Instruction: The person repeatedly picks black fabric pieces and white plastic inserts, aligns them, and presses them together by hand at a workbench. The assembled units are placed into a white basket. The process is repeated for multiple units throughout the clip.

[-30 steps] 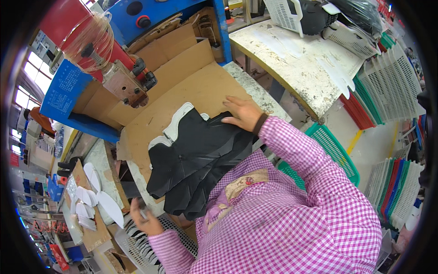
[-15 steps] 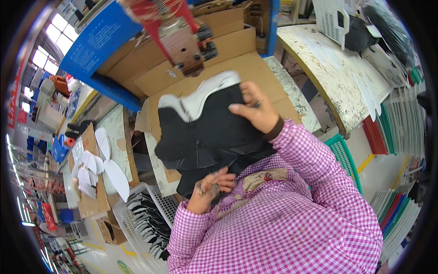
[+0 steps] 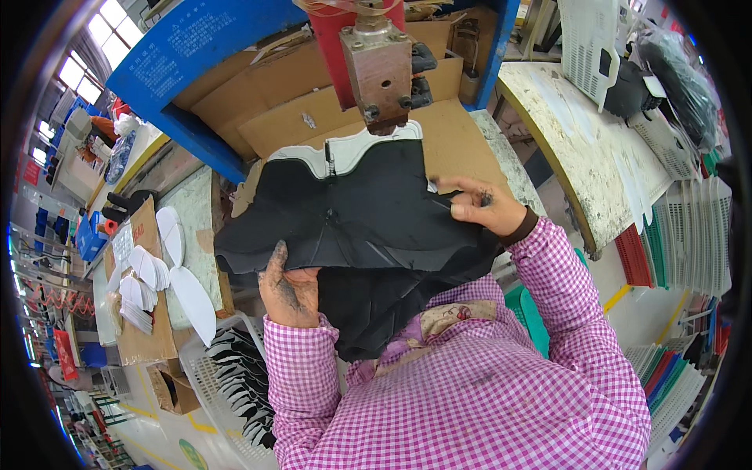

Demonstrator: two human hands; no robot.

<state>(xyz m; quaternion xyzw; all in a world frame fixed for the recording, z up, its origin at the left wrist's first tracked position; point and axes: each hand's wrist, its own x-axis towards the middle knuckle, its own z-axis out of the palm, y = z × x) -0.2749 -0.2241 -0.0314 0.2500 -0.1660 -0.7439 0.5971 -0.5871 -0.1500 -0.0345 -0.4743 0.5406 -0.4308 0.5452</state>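
A large black sheet of shoe-upper-like material [image 3: 376,196] lies spread in front of me, its lower part folded and drooping toward my lap. White curved backing pieces [image 3: 399,135] show along its far edge, with a short dark mark at the notch. My left hand [image 3: 291,288] grips the near left edge, thumb on top and fingers beneath. At the right edge, my right hand [image 3: 489,207] pinches the sheet between thumb and fingers. Just beyond the white edge hangs the metal head [image 3: 380,74] of a red press machine; I cannot tell whether it touches.
Cardboard [image 3: 462,141] lines the work surface inside a blue machine frame [image 3: 180,59]. White cut pieces [image 3: 192,301] lie on the left table. Below it, a white basket [image 3: 200,364] holds several black-and-white pieces. A worn table [image 3: 540,102] and stacked crates [image 3: 689,227] stand on the right.
My left hand has moved left and taken hold of the sheet's near left edge. My right hand has shifted right and nearer. The sheet is spread wider, its white edge now by the press head.
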